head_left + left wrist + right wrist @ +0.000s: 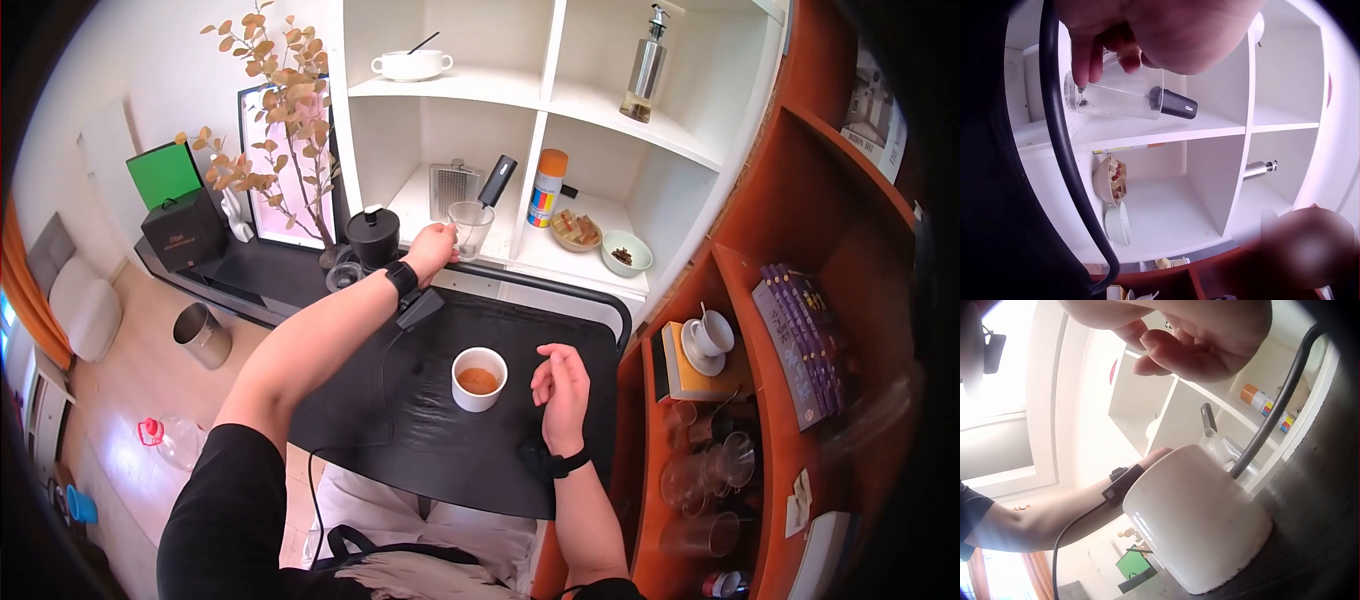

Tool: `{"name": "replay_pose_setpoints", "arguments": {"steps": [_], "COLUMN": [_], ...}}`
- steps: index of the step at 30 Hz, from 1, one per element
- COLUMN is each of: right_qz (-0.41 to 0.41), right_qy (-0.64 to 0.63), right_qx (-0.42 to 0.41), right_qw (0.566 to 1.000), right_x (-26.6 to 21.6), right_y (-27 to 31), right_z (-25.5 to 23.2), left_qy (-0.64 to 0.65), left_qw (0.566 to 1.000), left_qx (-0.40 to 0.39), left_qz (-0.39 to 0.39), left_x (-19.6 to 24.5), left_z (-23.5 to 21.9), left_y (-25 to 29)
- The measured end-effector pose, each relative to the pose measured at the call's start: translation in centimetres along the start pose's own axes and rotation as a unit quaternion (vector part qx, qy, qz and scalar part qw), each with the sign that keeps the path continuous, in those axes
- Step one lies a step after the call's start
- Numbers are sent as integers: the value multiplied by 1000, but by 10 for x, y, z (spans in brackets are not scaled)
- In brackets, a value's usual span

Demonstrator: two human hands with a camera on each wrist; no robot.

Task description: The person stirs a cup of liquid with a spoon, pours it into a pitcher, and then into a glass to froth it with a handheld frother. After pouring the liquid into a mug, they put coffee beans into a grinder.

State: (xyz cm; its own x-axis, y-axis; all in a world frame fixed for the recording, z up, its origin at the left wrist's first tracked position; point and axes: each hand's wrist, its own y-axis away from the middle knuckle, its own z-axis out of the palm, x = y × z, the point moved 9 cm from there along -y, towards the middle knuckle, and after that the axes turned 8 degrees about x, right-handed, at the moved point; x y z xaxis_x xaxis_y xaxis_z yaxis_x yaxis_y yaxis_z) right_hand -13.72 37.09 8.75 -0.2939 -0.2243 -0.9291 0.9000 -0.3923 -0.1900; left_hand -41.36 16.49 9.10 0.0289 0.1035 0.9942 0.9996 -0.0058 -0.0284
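My left hand (432, 252) reaches to the lower shelf and grips a clear glass (470, 230) with its fingers around the side. A handheld milk frother (1179, 104) with a black handle leans inside that glass, its thin wire shaft running down to the bottom. My right hand (562, 390) hovers over the black table, fingers loosely bent and holding nothing. Just left of it stands a white cup (478, 403) with brown liquid (477, 380) in it. The right wrist view shows this cup (1200, 519) close up, below the hand.
A black rail (545, 285) runs along the table's back edge, before the white shelf. On the shelf are a metal flask (453, 190), an orange-capped spray can (546, 190) and two small bowls. A black canister (373, 238) stands left. Glassware fills the brown shelf (735, 262) at right.
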Motion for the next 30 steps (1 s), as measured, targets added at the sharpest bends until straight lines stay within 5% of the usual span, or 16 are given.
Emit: {"name": "replay_pose_setpoints", "arguments": {"steps": [16,30], "right_qz": [11,10], "right_qy": [-28,-26], "right_qx": [1,1], "right_qw": [1000,1000], "right_x": [0,0], "right_y": [0,-1], "right_z": [-2,-3], "left_qy": [-18,-71], "left_qw": [996,990], "left_qx": [-29,-45], "left_qz": [-80,-116], "left_x": [-25,-47], "left_z": [64,66], "left_y": [-73,-87]}}
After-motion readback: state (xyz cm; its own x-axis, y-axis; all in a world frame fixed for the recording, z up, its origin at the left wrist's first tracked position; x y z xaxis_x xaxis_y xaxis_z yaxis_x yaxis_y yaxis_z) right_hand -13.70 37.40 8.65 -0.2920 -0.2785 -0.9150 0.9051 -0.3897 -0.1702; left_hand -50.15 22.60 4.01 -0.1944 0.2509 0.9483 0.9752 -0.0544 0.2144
